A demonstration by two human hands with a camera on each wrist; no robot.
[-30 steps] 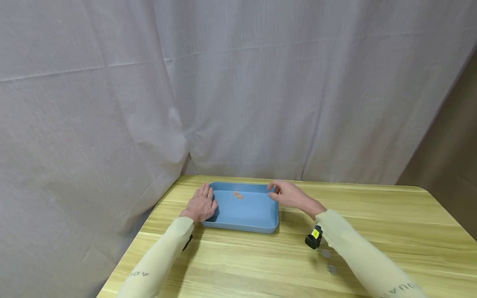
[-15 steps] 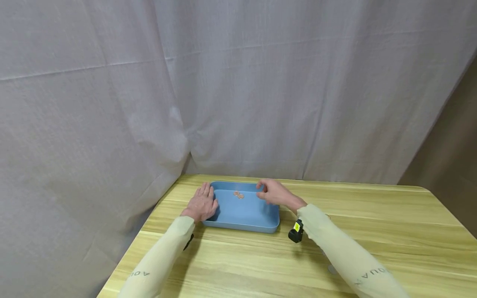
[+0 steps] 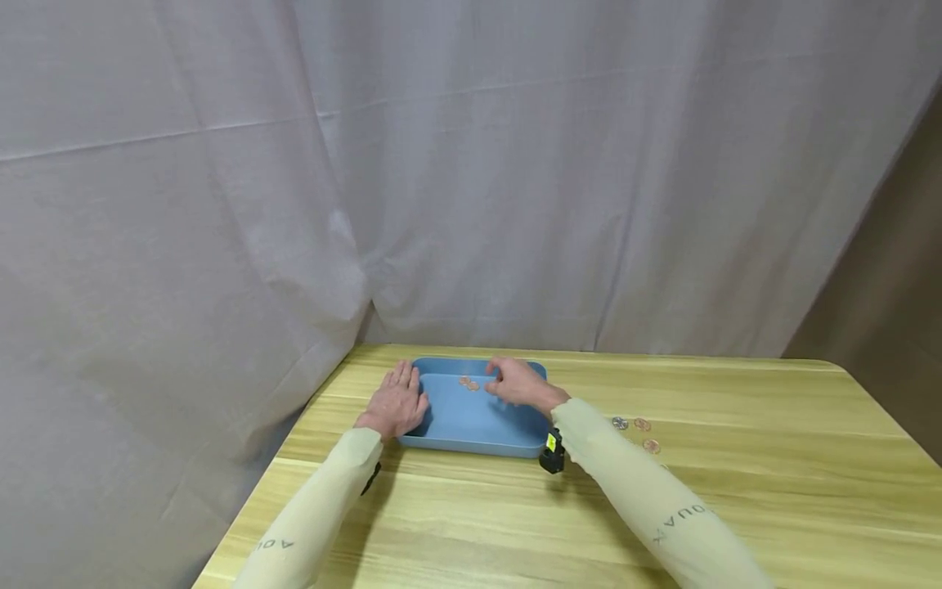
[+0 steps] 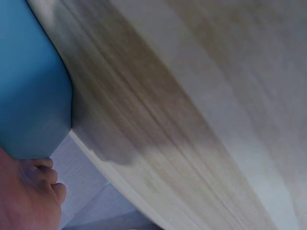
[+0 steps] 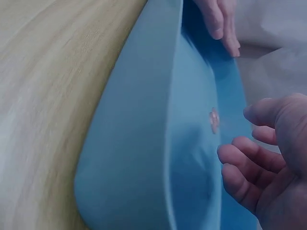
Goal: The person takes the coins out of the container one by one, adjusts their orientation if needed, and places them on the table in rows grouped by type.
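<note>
The blue tray (image 3: 471, 421) sat on the wooden counter (image 3: 736, 491), near the far left corner and close to the grey curtain (image 3: 471, 180). Two small copper coins (image 3: 468, 383) lay inside it, side by side, by the far wall of the tray.

The right hand (image 3: 518, 382) hung over the inside of the tray, just beside those coins. Its fingers (image 5: 244, 153) were bent and a little apart. In the right wrist view nothing showed between them, but I could not tell for sure if a coin was hidden in there. It looked like the hand was there to do with the coins, putting one in or reaching for one.

The left hand (image 3: 398, 403) lay flat, fingers straight and together, on the counter against the tray's left rim. That seemed a good way to keep the tray from sliding.

More coins (image 3: 637, 432) lay loose on the counter to the right of the tray, well apart from it.

The tray's walls were low, so a hand could go over them easily. The curtain was close behind the tray, so there was little room that way. The counter's left edge (image 4: 110, 177) was not far from the left hand. To the right and toward the person there was lots of open wood to move in.
</note>
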